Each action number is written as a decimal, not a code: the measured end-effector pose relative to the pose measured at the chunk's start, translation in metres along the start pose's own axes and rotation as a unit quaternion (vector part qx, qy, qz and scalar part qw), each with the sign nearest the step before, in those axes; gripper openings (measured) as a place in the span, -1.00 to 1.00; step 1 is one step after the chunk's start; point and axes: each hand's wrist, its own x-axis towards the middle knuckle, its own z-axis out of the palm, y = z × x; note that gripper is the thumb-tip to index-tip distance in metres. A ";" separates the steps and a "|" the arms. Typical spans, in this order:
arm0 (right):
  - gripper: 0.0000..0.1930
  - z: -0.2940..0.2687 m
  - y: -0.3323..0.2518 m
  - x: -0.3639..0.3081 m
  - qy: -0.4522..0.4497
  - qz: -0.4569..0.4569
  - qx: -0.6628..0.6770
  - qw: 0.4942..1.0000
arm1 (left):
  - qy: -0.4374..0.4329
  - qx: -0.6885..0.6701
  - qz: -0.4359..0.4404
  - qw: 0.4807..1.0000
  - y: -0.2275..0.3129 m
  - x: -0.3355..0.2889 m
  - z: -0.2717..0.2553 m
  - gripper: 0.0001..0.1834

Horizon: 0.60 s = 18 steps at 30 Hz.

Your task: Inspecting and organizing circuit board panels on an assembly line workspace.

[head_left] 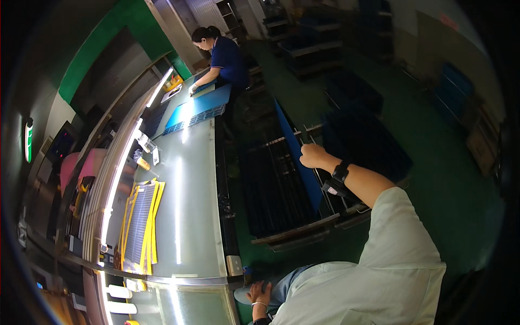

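Note:
My right arm, in a pale sleeve and with a black watch, reaches out over a rack. At its end my right hand is closed at the edge of a thin blue panel, which stands upright in the rack. The fingertips are partly hidden behind the hand. My left hand, with a bracelet on the wrist, lies on my knee with its fingers apart and nothing in them. The knee is beside the corner of the long workbench.
Yellow-edged sheets lie on the bench under lit tubes. At the bench's far end a person in dark blue bends over a blue panel. More dark racks stand right of the rack.

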 end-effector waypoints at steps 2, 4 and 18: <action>-0.59 0.017 0.001 -0.003 -0.019 0.005 0.005 1.000 | 0.000 -0.001 -0.001 1.000 0.002 -0.001 0.000 -0.41; -0.39 0.028 0.000 -0.010 -0.197 0.066 0.028 0.978 | -0.006 0.001 -0.004 1.000 -0.002 -0.004 0.003 -0.40; -0.72 0.032 -0.079 -0.097 -0.268 -0.116 0.230 0.928 | -0.019 -0.288 0.014 0.957 -0.041 -0.074 -0.028 -0.36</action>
